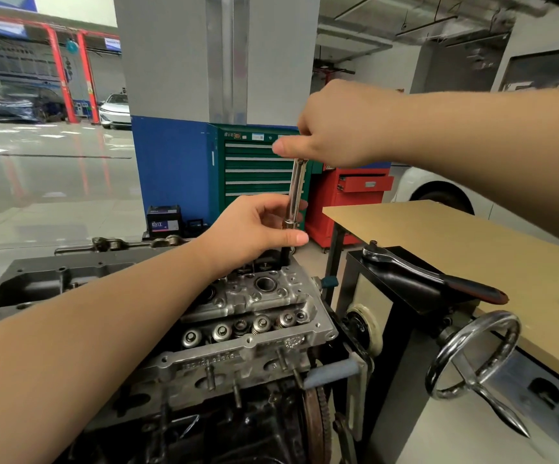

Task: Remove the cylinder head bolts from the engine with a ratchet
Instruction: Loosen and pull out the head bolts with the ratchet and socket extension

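Observation:
The engine's aluminium cylinder head (254,316) sits on a stand below me, valve springs exposed. A chrome extension bar (295,192) stands nearly upright over the head's far end, with a dark shaft (285,257) below it running down into the head. My right hand (335,128) grips the bar's top end, thumb pointing left. My left hand (258,229) pinches the bar's lower end at the socket, between fingers and thumb. The ratchet (432,277), with a black and red handle, lies apart on the stand's black top plate to the right.
A chrome handwheel (472,356) juts from the stand at the lower right. A tan workbench (465,242) runs along the right. Behind stand a green tool cabinet (254,169), a red cart (348,202) and a grey-blue pillar (171,162). A car battery (164,221) sits on the floor.

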A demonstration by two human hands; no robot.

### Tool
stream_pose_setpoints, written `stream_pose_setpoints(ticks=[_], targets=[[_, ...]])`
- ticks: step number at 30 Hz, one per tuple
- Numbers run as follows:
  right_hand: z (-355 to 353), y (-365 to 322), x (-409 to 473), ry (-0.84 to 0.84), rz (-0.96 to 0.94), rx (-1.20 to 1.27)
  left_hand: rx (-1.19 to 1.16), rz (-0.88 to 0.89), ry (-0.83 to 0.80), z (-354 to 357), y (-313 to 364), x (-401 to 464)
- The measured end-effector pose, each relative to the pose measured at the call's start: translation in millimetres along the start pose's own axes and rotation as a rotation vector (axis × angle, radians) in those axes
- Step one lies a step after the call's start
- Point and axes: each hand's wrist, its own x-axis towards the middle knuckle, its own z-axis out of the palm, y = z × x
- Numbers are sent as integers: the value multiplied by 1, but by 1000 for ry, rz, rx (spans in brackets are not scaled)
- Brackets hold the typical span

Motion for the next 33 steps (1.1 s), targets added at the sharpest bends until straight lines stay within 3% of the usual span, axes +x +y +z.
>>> stream_pose_setpoints(ticks=[3,6,9,12,14,18,20,24,27,31,33], targets=[[-3,3,0,-56,-36,153,101,-16,96,-2,-1,3],[-14,9,-5,-142,-169,354,62,-50,63,-6,1,2],[-10,9,-5,-41,-156,148,-108,-61,-48,-6,3,-2],[0,2,-3,41,53,-72,-105,-58,-46,-3,3,-3],[1,2,-3,44,81,-15,27,-27,7,-2,4,-2],[-9,7,-6,-101,-181,336,133,-33,90,-9,3,1],[-12,12,-5,-113,-223,278,85,-33,51,-12,2,-1],[-2,8,-2,-16,-49,6,-50,-33,-8,-3,3,-5],[4,-1,-1,58,56,32,81,4,21,0,2,-3],[-10,8,-3,-140,-121,310,190,-3,70,-5,2,1],[-15,11,-4,-107,-181,255,241,5,56,-7,3,0]])
